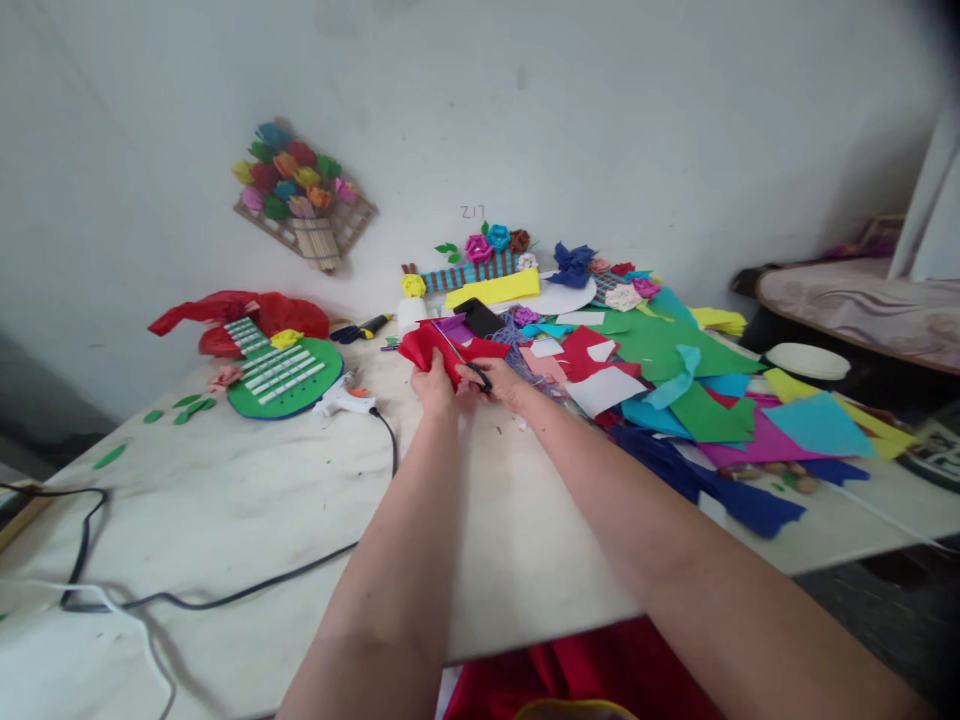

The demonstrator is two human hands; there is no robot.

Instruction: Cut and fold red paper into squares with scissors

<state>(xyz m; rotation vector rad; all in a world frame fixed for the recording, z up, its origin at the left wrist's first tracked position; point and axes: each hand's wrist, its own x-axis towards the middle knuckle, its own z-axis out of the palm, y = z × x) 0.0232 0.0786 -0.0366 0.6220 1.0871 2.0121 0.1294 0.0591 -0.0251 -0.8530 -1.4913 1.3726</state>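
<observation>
My left hand (433, 382) pinches a piece of red crepe paper (417, 346) above the middle of the table. Close on its right, my right hand (496, 384) is closed around the dark handles of a pair of scissors (480, 376). The scissor blades point up and left, lying against the red paper; whether they are parted is too small to tell. Behind the hands lie a black phone (480, 317) and a tangle of grey-purple yarn (514, 350).
A white glue gun (343, 397) with a black cord (247, 588) lies left of my hands, beside a green guitar-shaped craft (289, 380). Coloured paper sheets (682, 340) pile up on the right. Pliers (361, 329) lie near the wall. A white plate (807, 360) stands far right.
</observation>
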